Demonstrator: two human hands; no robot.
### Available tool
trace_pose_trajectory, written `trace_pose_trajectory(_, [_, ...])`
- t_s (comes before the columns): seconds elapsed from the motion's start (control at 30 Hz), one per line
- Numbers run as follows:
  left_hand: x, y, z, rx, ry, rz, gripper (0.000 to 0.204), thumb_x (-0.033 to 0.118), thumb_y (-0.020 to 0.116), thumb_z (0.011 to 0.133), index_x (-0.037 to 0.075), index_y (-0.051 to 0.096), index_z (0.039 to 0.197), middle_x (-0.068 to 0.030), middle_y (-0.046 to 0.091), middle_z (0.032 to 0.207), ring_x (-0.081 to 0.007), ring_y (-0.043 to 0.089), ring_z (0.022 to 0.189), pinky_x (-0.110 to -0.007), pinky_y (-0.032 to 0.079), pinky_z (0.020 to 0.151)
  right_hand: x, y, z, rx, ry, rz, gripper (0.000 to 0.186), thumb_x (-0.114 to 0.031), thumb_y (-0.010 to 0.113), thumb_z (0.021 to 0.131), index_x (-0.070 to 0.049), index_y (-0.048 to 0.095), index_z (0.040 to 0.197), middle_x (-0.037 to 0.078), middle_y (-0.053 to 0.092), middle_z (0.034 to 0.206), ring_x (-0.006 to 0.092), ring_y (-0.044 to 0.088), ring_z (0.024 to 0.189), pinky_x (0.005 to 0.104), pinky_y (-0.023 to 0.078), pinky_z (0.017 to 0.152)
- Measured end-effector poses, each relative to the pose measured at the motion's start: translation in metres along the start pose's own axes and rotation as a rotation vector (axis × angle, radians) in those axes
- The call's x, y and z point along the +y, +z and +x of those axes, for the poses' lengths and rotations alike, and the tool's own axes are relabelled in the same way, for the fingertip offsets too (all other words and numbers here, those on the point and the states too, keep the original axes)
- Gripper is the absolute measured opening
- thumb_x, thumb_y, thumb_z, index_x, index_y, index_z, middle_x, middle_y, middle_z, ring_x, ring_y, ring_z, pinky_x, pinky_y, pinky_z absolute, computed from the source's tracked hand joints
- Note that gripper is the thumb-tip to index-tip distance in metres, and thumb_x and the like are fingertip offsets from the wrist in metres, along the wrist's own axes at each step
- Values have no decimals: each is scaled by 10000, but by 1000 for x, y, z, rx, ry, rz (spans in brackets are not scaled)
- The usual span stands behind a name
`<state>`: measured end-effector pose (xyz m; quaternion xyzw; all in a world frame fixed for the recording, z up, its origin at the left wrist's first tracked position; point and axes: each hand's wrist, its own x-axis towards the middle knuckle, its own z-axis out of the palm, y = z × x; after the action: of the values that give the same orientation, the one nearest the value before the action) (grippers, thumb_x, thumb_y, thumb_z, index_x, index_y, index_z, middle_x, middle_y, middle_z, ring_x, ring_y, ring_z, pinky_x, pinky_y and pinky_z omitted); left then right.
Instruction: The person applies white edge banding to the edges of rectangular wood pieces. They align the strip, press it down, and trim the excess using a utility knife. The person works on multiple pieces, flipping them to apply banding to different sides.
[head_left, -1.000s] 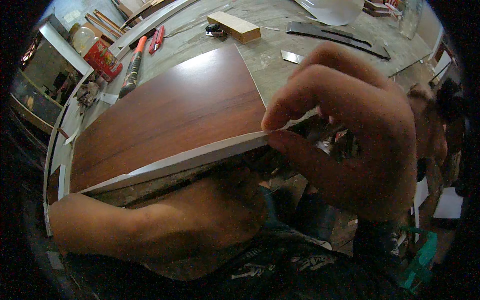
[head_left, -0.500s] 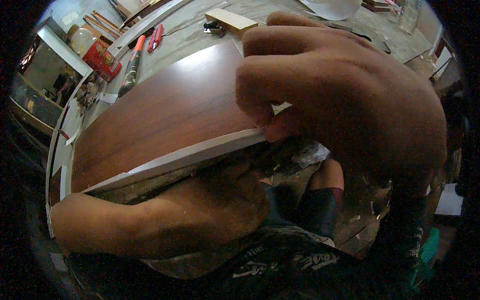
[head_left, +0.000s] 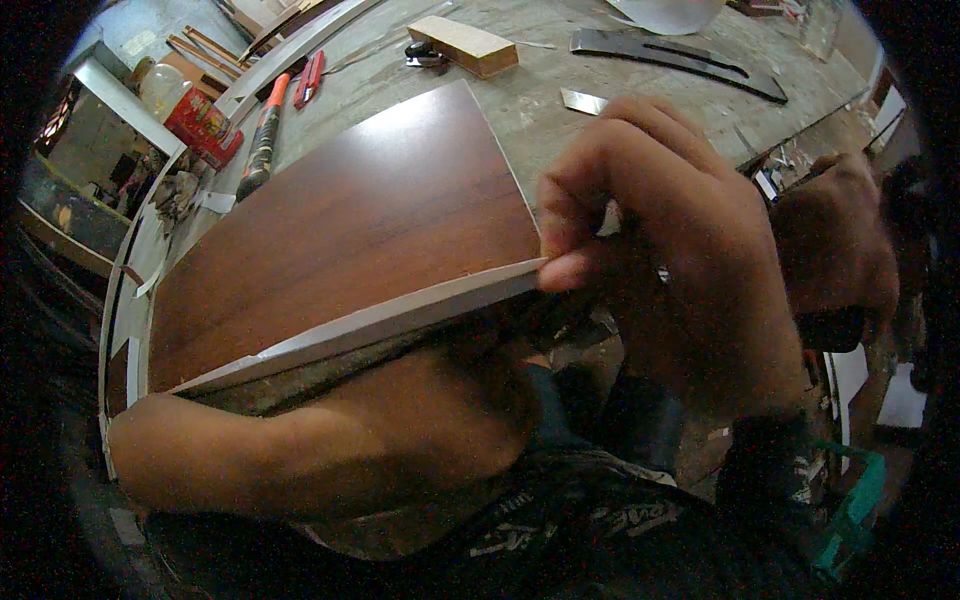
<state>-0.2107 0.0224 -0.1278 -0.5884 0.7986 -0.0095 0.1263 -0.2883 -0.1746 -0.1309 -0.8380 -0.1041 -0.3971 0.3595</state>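
A brown wood-grain board (head_left: 350, 210) lies on the workbench in front of me. A thin pale edging strip (head_left: 390, 310) runs along its near edge. My right hand (head_left: 670, 240) pinches the strip's right end at the board's near corner, thumb below and fingers above. My left forearm (head_left: 340, 420) crosses below the near edge, from the lower left toward the middle. In deep shadow under the board, the fingers of my left hand cannot be made out. Beyond my right hand lie a small shiny metal piece (head_left: 583, 100) and a dark slotted metal bar (head_left: 680, 65).
On the grey workbench (head_left: 540, 75) are a wooden block (head_left: 470, 48), a small black-and-silver item (head_left: 425, 55), a red utility knife (head_left: 310, 78), an orange-and-black handled tool (head_left: 265, 135) and a red-labelled jar (head_left: 200, 120). A blurred limb (head_left: 840, 240) shows at right, whose I cannot tell.
My right hand has drawn back lower and to the right and looks smaller, with finger and thumb at the strip's end. The metal bar and small metal piece are uncovered. My left arm barely moved.
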Motion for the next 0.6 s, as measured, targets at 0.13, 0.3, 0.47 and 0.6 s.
trace_pose_trajectory(0.13, [1,-4,1,-11,-6,13,246,202,575,823,18,728,878,-154,707,921,-298,662,961,-423,486,1005,5,3,-15,80,-89,-205,327,-326,795,805,-75,586,828,40,568,817,217,564,818,320,444,766])
trace_pose_trajectory(0.3, [3,-14,3,-45,-18,35,250,207,579,816,18,732,877,-153,711,908,-304,670,957,-419,487,1001,8,13,-16,205,-66,-43,335,-345,777,847,-74,580,842,50,569,849,223,555,837,326,441,788])
trace_pose_trajectory(0.47, [1,-24,4,-39,16,36,255,176,577,819,-7,720,925,-165,705,867,-304,674,935,-420,489,991,-6,-10,2,-27,35,-70,308,-301,778,844,-64,582,857,61,572,893,205,555,849,310,450,783])
trace_pose_trajectory(0.6, [0,-13,8,-5,77,198,280,142,558,839,-33,693,1011,-183,702,890,-296,672,903,-405,510,954,-13,-14,-6,-15,185,196,243,-205,782,828,-53,597,874,67,575,906,183,568,846,284,460,769])
